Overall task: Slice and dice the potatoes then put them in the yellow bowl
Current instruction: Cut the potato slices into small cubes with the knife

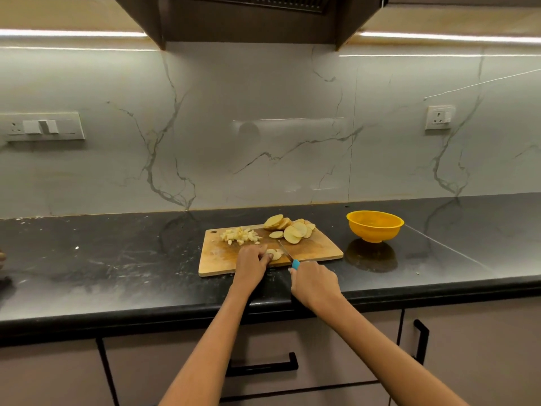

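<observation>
A wooden cutting board [222,259] lies on the black counter. A heap of diced potato [240,236] sits at its far left. Round potato slices [288,228] are piled at its far right. My left hand [251,260] holds down a few potato slices [274,254] near the board's front edge. My right hand [314,284] grips a knife by its blue handle [295,264]; the blade [284,249] points away from me and rests against those slices. The yellow bowl [374,226] stands empty on the counter, right of the board.
The black counter [117,259] runs left and right, backed by a marble wall with sockets [439,117]. Its front edge is just below my hands, above drawers with black handles [262,367]. A dark object shows at the far left edge [3,269].
</observation>
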`<state>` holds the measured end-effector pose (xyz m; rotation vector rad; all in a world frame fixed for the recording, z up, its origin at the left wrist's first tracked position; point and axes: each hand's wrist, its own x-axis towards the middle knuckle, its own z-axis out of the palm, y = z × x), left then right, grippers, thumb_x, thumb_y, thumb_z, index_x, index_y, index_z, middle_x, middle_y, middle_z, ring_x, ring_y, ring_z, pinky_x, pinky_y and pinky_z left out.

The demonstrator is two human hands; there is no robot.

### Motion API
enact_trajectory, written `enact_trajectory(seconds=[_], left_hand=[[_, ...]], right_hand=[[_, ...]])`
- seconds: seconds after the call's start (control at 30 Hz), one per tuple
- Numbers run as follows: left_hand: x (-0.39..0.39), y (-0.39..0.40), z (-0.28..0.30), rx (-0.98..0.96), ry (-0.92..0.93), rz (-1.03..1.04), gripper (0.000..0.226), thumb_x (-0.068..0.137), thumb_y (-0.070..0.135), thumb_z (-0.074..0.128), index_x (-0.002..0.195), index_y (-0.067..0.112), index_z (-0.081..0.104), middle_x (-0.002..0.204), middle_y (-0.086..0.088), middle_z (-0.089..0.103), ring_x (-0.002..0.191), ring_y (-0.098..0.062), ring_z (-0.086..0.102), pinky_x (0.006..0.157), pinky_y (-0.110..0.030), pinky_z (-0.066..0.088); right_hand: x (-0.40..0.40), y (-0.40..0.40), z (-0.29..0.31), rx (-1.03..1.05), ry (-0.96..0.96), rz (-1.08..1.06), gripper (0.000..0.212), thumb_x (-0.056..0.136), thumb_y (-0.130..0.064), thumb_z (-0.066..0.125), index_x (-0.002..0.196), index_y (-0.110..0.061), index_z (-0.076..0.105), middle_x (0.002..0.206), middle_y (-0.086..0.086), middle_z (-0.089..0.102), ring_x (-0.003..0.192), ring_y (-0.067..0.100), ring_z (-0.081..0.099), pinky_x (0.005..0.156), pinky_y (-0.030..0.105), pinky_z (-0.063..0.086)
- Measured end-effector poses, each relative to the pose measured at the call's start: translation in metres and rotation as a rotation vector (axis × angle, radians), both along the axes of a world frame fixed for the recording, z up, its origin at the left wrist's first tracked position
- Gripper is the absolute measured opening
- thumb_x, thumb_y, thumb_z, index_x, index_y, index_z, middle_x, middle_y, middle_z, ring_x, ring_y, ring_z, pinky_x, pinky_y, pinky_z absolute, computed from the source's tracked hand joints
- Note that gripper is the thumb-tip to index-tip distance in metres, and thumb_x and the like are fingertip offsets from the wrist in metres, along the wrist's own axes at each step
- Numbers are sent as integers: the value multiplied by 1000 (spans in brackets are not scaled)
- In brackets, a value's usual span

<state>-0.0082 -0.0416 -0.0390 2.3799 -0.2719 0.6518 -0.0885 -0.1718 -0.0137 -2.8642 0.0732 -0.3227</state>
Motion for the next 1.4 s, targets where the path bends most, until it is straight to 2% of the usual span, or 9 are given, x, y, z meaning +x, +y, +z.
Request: enact_trajectory(seconds=[0.1,0.23,0.53,0.73,0.87,1.0,1.13,1.27,1.4], left_hand=[[-3,1,0,-51,-18,-4,32,87,17,64,116,3,64,120,-11,64,115,-19,57,99,-25,39],[-3,3,0,-75,-34,-14,29,85,16,67,111,4,67,112,-9,68,106,-16,61,92,-21,42],[1,3,1,-64,-20,-25,25,85,14,65,108,4,68,112,-11,68,106,-17,62,92,-20,40],[7,3,1,-114,1,-27,24,83,13,68,105,3,70,108,-11,69,103,-16,63,90,-19,40],[5,2,1,-114,-2,-23,22,82,11,69,102,1,70,104,-13,70,100,-18,64,87,-19,42],[2,0,-1,-124,-20,-14,21,83,11,68,102,1,70,103,-13,71,98,-18,64,89,-24,46],[-1,-2,-1,-118,-39,5,21,84,11,67,103,2,70,104,-12,70,99,-17,64,85,-19,42],[-2,-1,-1,-113,-23,9,22,84,14,68,103,3,71,104,-10,71,100,-16,64,86,-19,42],[-2,2,0,-143,-10,-10,24,85,15,67,106,5,70,107,-9,70,103,-16,63,87,-17,40]], right_hand=[[11,3,4,69,48,22,41,101,-37,37,114,-5,58,113,11,64,102,25,62,79,32,45],[18,1,4,123,92,49,41,100,-39,37,110,-6,59,107,11,65,94,24,64,79,34,49],[21,2,3,23,105,95,39,100,-38,39,110,-6,59,108,9,64,98,22,60,77,31,43],[26,3,11,-3,177,137,39,101,-35,36,112,-3,56,108,13,64,99,28,62,83,35,49],[35,10,19,29,267,143,36,101,-31,35,107,0,54,88,12,66,80,26,66,63,29,48],[20,13,11,-225,144,162,28,99,-23,44,117,-5,57,116,10,62,105,26,60,79,33,46],[4,18,-12,-481,32,69,33,95,-11,51,125,1,52,103,9,65,86,23,68,63,30,52],[5,14,-6,-403,-10,116,27,96,-14,50,118,-3,60,110,9,63,96,24,65,70,31,50],[5,7,3,-129,1,70,33,101,-28,40,115,-4,59,113,12,64,102,25,62,79,33,47]])
